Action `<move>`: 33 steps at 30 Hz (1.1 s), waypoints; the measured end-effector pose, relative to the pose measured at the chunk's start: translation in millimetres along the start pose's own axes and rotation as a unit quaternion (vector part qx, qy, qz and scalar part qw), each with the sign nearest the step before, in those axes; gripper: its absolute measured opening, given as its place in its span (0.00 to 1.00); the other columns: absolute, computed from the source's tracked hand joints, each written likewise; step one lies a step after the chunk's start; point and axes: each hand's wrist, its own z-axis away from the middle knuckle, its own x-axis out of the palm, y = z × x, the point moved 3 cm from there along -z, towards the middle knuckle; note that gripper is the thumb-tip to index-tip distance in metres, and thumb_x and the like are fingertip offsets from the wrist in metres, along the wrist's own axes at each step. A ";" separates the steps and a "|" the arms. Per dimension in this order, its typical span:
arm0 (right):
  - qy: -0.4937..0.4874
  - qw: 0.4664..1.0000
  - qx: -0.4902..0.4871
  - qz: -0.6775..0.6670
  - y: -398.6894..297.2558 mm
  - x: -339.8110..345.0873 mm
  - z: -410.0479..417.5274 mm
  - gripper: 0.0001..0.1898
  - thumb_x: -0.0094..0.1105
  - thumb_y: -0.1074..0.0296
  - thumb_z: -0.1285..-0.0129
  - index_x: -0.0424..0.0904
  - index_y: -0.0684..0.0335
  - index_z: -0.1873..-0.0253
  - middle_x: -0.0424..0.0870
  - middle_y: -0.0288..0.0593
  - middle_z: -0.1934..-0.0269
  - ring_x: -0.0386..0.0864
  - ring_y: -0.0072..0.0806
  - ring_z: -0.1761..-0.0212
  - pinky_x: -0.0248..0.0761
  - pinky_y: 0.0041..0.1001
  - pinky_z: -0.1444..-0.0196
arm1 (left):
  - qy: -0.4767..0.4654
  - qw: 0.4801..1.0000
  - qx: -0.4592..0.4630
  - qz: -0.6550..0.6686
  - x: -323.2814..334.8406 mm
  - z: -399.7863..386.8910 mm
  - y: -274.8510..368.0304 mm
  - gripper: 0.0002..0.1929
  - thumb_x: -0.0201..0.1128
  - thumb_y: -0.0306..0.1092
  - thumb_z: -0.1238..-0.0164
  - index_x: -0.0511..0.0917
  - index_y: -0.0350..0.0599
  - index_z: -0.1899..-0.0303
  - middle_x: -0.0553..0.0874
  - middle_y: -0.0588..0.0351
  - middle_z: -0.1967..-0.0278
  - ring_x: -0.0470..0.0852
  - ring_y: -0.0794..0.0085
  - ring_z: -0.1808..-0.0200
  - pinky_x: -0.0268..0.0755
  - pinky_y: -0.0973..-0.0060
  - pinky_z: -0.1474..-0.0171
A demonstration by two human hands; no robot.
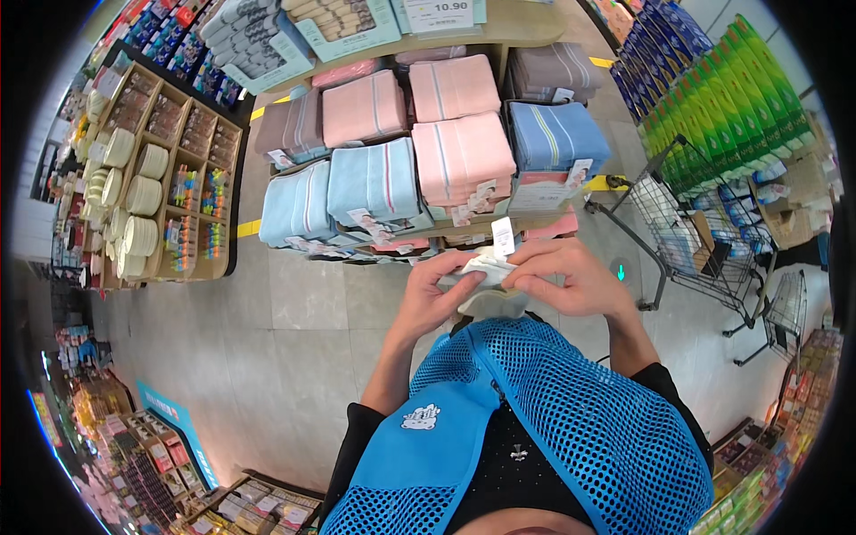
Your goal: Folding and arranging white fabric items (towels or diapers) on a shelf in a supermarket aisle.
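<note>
Between my two hands is a small, pale piece of folded fabric [491,269], perhaps a cloth or garment. My left hand [428,294] pinches its left side between thumb and fingers. On the other side, my right hand [568,279] grips the right edge. A white hang tag [503,237] sticks up at the fabric's far side, close to my right fingertips. More pale material hangs below the fingers, in front of the blue mesh vest [535,361]. Just beyond my hands, folded towels stand stacked on a display, including a pink stack [461,150] and light blue stacks [371,177].
A wooden shelf unit [231,221] with bowls stands on the left. To the right is a wire shopping cart [695,234] beside green packages [729,100]. Packed goods [254,508] line a low display behind on the left. Grey floor tiles [301,361] lie around me.
</note>
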 end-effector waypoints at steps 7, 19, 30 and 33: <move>0.098 0.995 -0.004 -0.014 1.4 -5.3 13.3 0.13 0.68 0.72 0.37 0.83 0.64 0.48 0.83 0.44 0.51 0.82 0.36 0.48 0.73 0.31 0.45 | 0.041 0.995 -0.032 0.082 16.9 -5.4 8.4 0.10 0.68 0.28 0.30 0.84 0.35 0.51 0.88 0.60 0.61 0.81 0.83 0.61 0.75 0.81 0.57; 0.175 0.984 0.016 -0.026 -5.7 23.2 -9.4 0.10 0.68 0.75 0.38 0.81 0.65 0.52 0.81 0.41 0.55 0.80 0.31 0.49 0.71 0.29 0.44 | 0.056 0.991 -0.028 0.122 21.8 1.1 12.8 0.09 0.66 0.27 0.28 0.81 0.36 0.51 0.87 0.60 0.62 0.82 0.84 0.61 0.75 0.82 0.58; 0.158 0.985 0.000 -0.070 1.1 35.2 -10.9 0.07 0.67 0.74 0.36 0.80 0.64 0.56 0.79 0.40 0.53 0.79 0.30 0.48 0.70 0.29 0.43 | 0.085 0.955 -0.107 0.265 19.9 10.6 0.0 0.12 0.58 0.35 0.20 0.81 0.40 0.45 0.84 0.66 0.61 0.76 0.88 0.63 0.68 0.85 0.61; 0.136 0.989 0.006 -0.065 -0.7 34.5 -7.9 0.06 0.67 0.74 0.37 0.80 0.63 0.56 0.79 0.41 0.50 0.78 0.31 0.46 0.70 0.30 0.41 | 0.074 0.950 -0.106 0.283 20.1 9.8 -1.3 0.12 0.59 0.36 0.20 0.82 0.41 0.46 0.83 0.67 0.64 0.73 0.89 0.68 0.65 0.86 0.64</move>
